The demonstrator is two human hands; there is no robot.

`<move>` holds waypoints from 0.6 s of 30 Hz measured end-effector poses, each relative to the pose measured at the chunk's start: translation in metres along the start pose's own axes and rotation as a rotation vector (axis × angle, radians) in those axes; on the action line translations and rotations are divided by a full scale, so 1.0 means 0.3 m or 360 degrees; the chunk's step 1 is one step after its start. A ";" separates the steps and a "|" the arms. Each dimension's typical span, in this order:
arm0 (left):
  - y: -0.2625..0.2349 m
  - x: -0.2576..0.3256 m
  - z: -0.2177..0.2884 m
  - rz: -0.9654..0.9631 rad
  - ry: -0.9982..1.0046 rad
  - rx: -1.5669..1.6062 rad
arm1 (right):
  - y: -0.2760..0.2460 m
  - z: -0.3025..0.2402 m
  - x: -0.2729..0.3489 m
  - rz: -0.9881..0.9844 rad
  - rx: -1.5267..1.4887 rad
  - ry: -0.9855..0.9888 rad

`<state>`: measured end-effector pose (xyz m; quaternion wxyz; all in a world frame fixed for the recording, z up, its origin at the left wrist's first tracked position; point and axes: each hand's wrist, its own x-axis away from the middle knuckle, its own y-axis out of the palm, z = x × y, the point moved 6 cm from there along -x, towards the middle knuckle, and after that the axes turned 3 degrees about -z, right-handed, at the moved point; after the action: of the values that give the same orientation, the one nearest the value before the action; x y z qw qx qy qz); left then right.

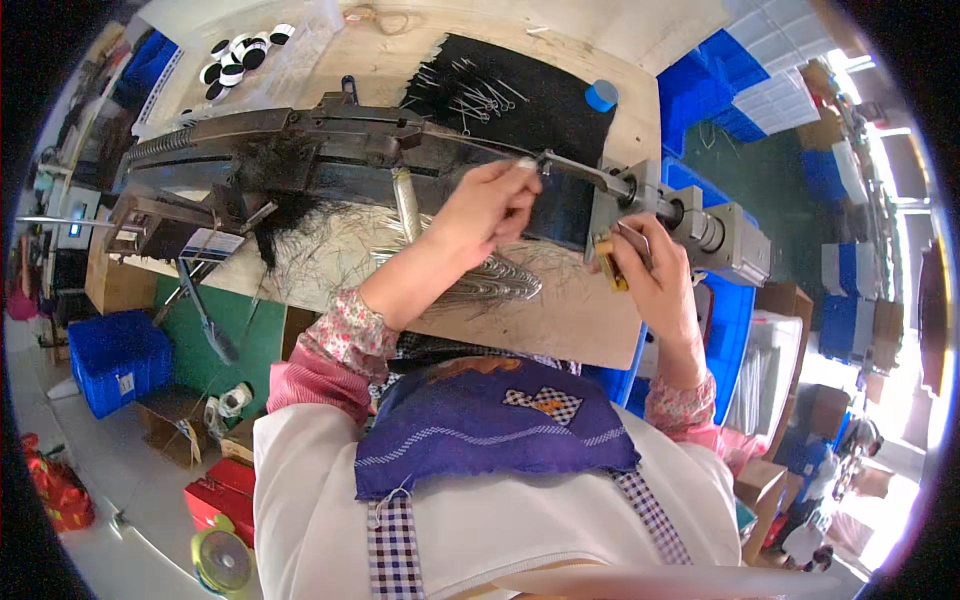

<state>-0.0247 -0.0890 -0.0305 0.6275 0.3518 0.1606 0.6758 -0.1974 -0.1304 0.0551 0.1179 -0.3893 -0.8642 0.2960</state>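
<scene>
My left hand [490, 210] is closed, its fingertips pinched together at the thin metal rod [585, 170] of the machine. Whatever they grip is too small to make out. My right hand [655, 275] is wrapped round a small yellow tool [608, 262] with a metal part, beside the grey chuck end [625, 185] of the machine. The tool's exact kind does not show. The long dark machine body [300, 150] stretches across the bench to the left. Below my left hand lies a bundle of silver wire pieces [505, 278].
Metal pins [485, 98] are spread on a black cloth [560, 100] at the back, near a round blue-topped item [601, 95]. A clear bin [310, 65] holds several black-and-white round pieces. Loose dark bristles [290, 225] litter the wooden bench [580, 315]. Blue crates [120, 365] stand around.
</scene>
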 end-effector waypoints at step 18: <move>-0.063 0.062 0.049 0.0611 0.0589 -0.0012 | 0.245 -0.109 -0.454 -0.0860 0.0258 -0.0307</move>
<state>-0.0003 -0.0714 -0.0274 0.4490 0.2440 0.2003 0.8359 -0.0477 -0.1795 0.0405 0.1405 -0.1047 -0.9173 0.3576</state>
